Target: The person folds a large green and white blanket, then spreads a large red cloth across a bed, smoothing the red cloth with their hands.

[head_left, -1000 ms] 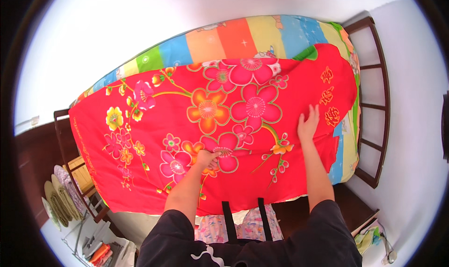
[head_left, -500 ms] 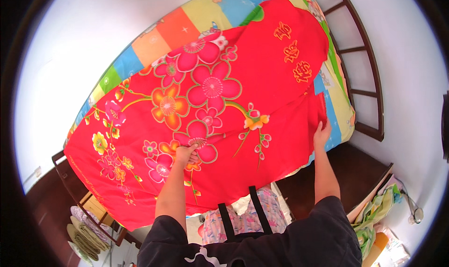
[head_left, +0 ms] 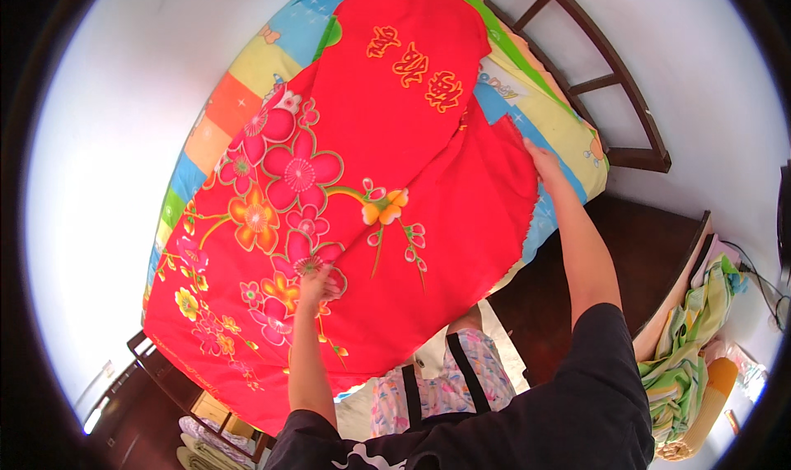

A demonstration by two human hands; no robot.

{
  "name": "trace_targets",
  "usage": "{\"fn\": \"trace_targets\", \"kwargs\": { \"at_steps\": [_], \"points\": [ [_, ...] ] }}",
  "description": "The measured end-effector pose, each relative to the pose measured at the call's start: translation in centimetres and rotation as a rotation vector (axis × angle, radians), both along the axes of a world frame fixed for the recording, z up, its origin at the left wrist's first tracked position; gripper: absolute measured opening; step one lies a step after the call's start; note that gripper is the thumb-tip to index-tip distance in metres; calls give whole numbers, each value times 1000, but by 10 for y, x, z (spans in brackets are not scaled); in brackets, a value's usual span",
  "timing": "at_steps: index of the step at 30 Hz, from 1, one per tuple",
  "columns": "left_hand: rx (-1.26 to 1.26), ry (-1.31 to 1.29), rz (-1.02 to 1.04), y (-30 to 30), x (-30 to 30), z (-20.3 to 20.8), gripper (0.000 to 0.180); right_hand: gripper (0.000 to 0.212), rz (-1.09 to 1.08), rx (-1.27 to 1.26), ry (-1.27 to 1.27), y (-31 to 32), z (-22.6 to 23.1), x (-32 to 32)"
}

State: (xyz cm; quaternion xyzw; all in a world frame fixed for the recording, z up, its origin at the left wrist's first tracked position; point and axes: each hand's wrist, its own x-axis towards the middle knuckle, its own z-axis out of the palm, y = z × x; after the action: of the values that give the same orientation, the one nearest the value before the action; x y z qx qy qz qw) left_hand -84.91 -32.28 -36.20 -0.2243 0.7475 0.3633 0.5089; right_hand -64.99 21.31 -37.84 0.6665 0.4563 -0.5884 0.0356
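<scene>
A big red bed sheet [head_left: 412, 165] with pink and orange flowers is spread across the bed, one fold running diagonally through its right half. My left hand [head_left: 320, 285] is closed on a bunched bit of it, over a pink flower. Farther up on the right, my right hand [head_left: 541, 161] grips the sheet's frayed right edge, its fingertips partly hidden at the cloth. Beneath the red cloth lies a patchwork-print mattress cover [head_left: 540, 99] in blue, yellow, green and orange.
A dark bed rail [head_left: 634, 112] stands along the right wall. Right of me is a dark brown board [head_left: 577, 280], with a green striped cloth [head_left: 684, 363] and an orange roll [head_left: 715, 396] beside it. Folded bedding [head_left: 210, 449] sits low on the left.
My right hand has carried the sheet's right edge outward and away from me, opening out more red cloth there. My left hand keeps its hold on the same flower. The view has turned.
</scene>
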Motion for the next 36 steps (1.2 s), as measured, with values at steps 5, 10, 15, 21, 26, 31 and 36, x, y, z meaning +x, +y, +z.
{"fn": "trace_targets", "kwargs": {
  "at_steps": [5,10,15,21,26,31,36],
  "points": [
    [204,-54,-309,126,52,11,42,51,620,511,-412,0,-6,-31],
    [292,-51,-460,217,99,3,33,38,702,476,-221,5,-21,-26],
    [384,-11,-370,240,124,5,27,22,-110,729,190,94,-35,47],
    [410,36,-380,206,160,6,20,17,-744,800,183,134,-29,177],
    [428,219,-582,167,196,0,16,21,-861,437,309,80,-31,181],
    [413,273,-622,137,214,-5,15,44,-635,493,336,12,-37,156],
    [373,287,-463,108,225,-12,17,31,-434,566,21,0,-65,208]
  ]
}}
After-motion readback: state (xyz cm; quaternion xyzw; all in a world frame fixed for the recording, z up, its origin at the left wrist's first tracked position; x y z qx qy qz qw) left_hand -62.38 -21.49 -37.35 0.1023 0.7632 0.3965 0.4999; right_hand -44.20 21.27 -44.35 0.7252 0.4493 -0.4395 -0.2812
